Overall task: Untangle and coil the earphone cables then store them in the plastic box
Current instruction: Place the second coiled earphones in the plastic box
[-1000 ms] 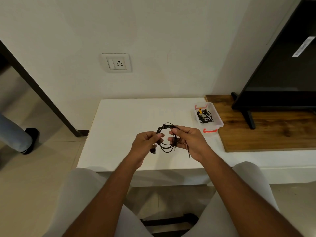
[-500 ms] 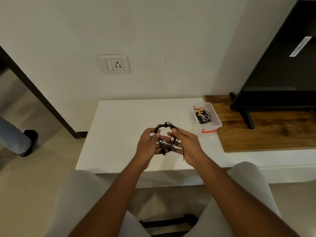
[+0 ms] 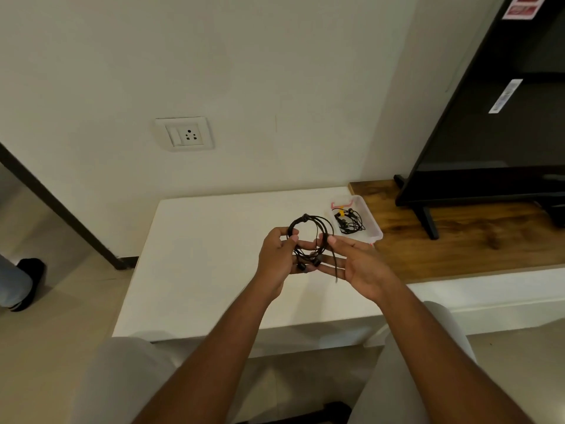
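Note:
A black earphone cable (image 3: 308, 223), wound into a loose coil, hangs between both hands above the white table (image 3: 214, 255). My left hand (image 3: 276, 255) pinches the coil's left side between thumb and fingers. My right hand (image 3: 356, 261) holds the right side, palm up, with one loose cable end trailing down over its fingers. Two earbuds dangle at the coil's lower edge. The clear plastic box (image 3: 371, 220) with pink clips stands just right of the hands and holds another black earphone cable (image 3: 350, 223) with a yellow tie.
A wooden board (image 3: 458, 237) on the right carries a black TV (image 3: 504, 142) on its stand. A wall socket (image 3: 185, 134) sits above the table. Another person's leg and dark shoe (image 3: 29, 280) are on the floor at the far left.
Both hands with the coil have lifted and moved right, closer to the box. The coil has opened into a wider loop, and my right hand has turned palm up.

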Motion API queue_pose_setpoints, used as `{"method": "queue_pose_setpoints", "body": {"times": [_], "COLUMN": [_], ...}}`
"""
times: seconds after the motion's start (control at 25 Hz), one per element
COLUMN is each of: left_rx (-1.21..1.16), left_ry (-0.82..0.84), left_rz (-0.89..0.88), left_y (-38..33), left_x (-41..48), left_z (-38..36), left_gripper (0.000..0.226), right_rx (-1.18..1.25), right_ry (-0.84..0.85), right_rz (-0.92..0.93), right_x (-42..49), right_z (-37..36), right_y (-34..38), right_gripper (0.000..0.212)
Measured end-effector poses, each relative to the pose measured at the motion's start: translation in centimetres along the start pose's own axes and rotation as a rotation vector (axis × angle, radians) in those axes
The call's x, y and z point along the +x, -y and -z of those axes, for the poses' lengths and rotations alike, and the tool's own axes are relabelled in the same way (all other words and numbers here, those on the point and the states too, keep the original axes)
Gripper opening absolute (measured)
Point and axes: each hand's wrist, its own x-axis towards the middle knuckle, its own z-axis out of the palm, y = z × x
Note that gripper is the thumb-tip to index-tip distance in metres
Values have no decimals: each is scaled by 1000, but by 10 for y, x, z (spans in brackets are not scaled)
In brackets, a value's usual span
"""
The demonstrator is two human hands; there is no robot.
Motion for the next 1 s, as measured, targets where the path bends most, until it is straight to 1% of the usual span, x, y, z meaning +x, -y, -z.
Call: {"method": "queue_pose_setpoints", "body": {"times": [0.2,0.36,0.44,0.48,0.64,0.76,0.84,0.92,1.0], "left_rx": [-15,-23,32,82,401,625,668,674,631], "left_ry": [37,25,3,-3,31,91,76,42,10], "left_rz": [4,34,87,111,226,263,289,265,201], "left_y": [-15,-23,-13,-6,21,22,21,22,23], "left_x": [31,83,108,118,150,161,167,171,176], "left_z": [-46,-93,-114,-123,-143,-149,-151,-150,-148], "left_gripper": [11,7,9,10,26,25,26,26,22], "right_rx": [-15,-186,-374,-473,-774,-1048,-1154,-1175,-1029], "right_ry": [-167,-395,-522,-551,-548,-507,-494,-504,-557], "right_rz": [84,227,248,237,159,164,155,153,156], "right_x": [18,53,77,87,105,108,110,113,116], "right_z": [27,47,63,73,101,106,105,104,105], "right_y": [33,65,70,70,64,58,54,52,54], "right_gripper": [26,22,22,23,22,20,20,18,17]}}
